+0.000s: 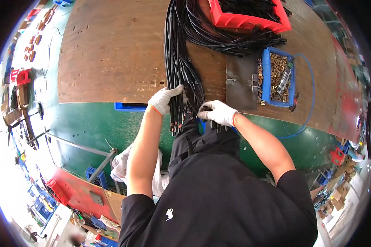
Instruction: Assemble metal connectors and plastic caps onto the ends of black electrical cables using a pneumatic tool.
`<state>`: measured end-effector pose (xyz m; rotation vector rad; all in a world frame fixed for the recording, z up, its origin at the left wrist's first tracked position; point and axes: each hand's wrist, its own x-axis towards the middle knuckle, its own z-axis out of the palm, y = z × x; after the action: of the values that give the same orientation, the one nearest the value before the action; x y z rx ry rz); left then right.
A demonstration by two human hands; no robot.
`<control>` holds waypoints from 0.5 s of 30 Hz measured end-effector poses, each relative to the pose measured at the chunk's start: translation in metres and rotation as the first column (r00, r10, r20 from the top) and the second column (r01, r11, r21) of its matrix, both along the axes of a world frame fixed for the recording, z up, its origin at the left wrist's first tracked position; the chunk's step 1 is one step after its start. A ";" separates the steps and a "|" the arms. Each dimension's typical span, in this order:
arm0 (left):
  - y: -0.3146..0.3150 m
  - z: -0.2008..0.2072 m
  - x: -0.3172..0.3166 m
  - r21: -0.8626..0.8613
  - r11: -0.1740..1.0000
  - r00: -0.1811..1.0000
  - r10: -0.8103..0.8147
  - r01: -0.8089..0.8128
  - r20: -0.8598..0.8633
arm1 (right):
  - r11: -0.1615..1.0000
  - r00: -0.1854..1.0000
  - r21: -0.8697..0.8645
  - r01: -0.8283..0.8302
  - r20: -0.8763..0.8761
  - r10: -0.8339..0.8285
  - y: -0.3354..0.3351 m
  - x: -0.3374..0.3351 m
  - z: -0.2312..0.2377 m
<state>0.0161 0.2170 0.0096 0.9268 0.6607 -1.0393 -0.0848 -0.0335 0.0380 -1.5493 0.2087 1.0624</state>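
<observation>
A thick bundle of black cables (178, 53) runs down the workbench and hangs over its near edge, with bare coppery tips at the lower ends. My left hand (164, 100), in a white glove, is closed on the left side of this bundle, its thumb across the strands. To the right, my gloved right hand (219, 112) is curled round small black pieces, which show between thumb and fingers and below the palm. Whether these are cable ends or separate parts I cannot tell. The hands are apart, just above my lap.
The wooden workbench (111, 53) carries a red crate (251, 22) of black parts and a second curve of cables (235, 43). A blue bin (267, 78) holds brass-coloured fittings and a metal tool (284, 80). A blue hose (312, 90) loops at right.
</observation>
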 end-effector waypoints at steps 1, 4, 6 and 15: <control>0.001 -0.003 0.000 -0.002 1.000 1.000 0.000 0.000 0.000 | 0.996 0.998 -0.063 -0.065 -0.001 0.065 -0.001 -0.004 0.002; -0.003 -0.007 0.000 0.078 0.994 0.994 -0.086 0.081 0.066 | 0.986 0.992 -0.110 -0.123 -0.042 0.119 -0.006 -0.012 0.011; -0.009 -0.002 0.002 0.047 0.996 0.997 -0.071 0.070 0.016 | 0.982 0.990 -0.131 -0.137 -0.032 0.134 -0.009 -0.014 0.015; -0.017 -0.004 -0.006 0.109 0.993 0.991 -0.049 0.035 0.125 | 0.910 0.939 -0.231 -0.344 -0.105 0.329 -0.003 -0.008 0.043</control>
<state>0.0102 0.2000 0.0059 1.0949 0.5964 -0.9805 -0.0924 -0.0363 0.0809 -1.8205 0.1217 1.4014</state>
